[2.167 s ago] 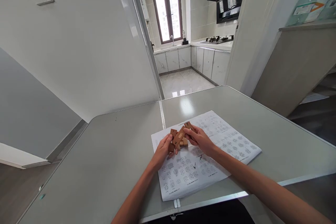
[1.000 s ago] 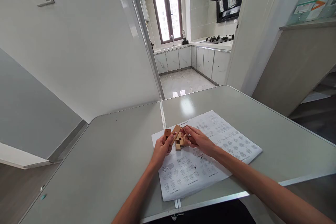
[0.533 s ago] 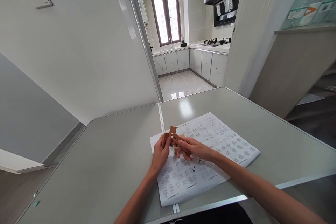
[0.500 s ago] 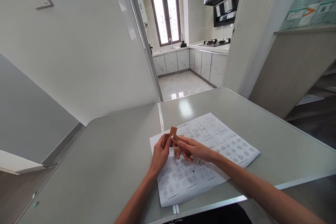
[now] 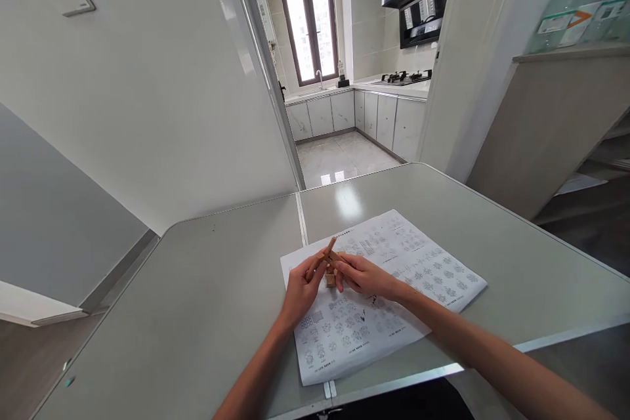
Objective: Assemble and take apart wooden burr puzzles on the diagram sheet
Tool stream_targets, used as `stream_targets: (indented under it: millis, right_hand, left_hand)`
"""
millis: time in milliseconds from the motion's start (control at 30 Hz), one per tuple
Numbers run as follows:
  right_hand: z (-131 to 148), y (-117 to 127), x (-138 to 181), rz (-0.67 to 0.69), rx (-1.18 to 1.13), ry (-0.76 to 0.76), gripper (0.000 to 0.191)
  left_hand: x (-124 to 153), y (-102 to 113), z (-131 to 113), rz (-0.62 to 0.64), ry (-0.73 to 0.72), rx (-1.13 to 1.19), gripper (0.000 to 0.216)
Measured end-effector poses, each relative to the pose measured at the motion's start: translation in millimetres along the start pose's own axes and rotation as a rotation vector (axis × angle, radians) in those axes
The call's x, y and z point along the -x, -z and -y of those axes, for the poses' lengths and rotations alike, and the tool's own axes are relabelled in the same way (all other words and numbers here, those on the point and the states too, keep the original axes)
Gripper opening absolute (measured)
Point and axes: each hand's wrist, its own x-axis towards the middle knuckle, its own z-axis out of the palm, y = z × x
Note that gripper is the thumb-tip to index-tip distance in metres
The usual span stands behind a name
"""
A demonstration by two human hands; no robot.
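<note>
Open tabletop (image 5: 207, 302) left, right of paper sheet (image 5: 423, 275) — wooden pieces (image 5: 329, 262) block sheet's left part; wall (image 5: 147, 111) behind.

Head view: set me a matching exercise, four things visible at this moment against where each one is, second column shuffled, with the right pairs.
Things
1. wooden pieces
2. printed sheet
3. gas hob
4. window

Places
A. on the white counter
B. lying flat on the table
C. in the grip of the left hand and right hand
D. in the far wall, daylight behind it

Pairs: 1-C, 2-B, 3-A, 4-D
</note>
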Motion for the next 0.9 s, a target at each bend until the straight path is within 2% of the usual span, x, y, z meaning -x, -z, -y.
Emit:
stream_targets:
  millis: [167,467,633,700,767,900]
  right_hand:
    - [1.0,0.2,3.1,-0.007,0.069,0.026,0.05]
    - [6.9,-1.7,3.8,0.035,0.007,0.006,0.046]
    - [6.6,-0.1,1.7,-0.008,-0.067,-0.045,0.048]
    - [3.2,0.3,0.3,-0.034,-0.062,-0.054,0.051]
    - [-1.2,0.4,-0.9,-0.048,-0.052,-0.046,0.053]
    - [-7.6,0.9,-2.1,-0.047,-0.033,-0.021,0.053]
  left_hand:
    - [3.1,-2.5,3.9,0.066,-0.069,-0.067,0.046]
    - [1.9,-4.8,-2.4,-0.014,-0.031,-0.093,0.039]
    - [-2.4,0.4,0.2,-0.219,0.071,-0.07,0.041]
    - [-4.6,3.7,2.4,-0.264,0.113,-0.031,0.043]
    - [-6.4,6.2,4.8,-0.264,0.177,0.051,0.047]
    - [-8.1,8.8,9.1,-0.172,0.334,0.321,0.054]
